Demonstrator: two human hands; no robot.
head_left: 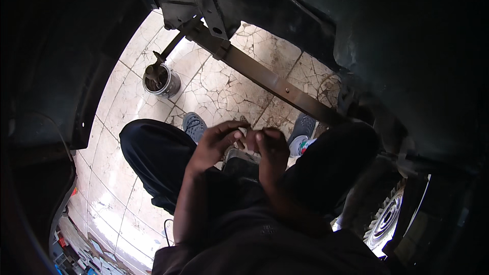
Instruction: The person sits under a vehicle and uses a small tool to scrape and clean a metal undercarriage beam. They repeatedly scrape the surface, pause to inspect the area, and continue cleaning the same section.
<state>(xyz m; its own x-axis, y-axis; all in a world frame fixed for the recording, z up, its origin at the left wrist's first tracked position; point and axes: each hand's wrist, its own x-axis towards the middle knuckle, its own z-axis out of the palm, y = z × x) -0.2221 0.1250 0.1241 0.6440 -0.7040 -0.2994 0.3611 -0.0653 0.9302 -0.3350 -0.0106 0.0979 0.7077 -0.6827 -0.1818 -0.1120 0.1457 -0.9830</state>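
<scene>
My left hand (213, 147) and my right hand (272, 153) meet in front of my lap, between my knees. The fingers of both are curled inward and their tips come close together. Something small and pale shows between them, too small and shaded to name. Under the hands is a dark object with a pale, see-through-looking edge (243, 156), partly hidden by them. Above and beyond the hands, a long flat metal leaf spring (270, 82) slants from the upper left down to the right, apart from both hands.
A metal can (170, 85) stands on the cracked tile floor (219, 84), below a rod-like metal part (154, 69). A metal bracket (208, 10) holds the spring's far end. Dark vehicle panels surround me. A wheel (388, 219) is at lower right, assorted clutter (84, 257) at lower left.
</scene>
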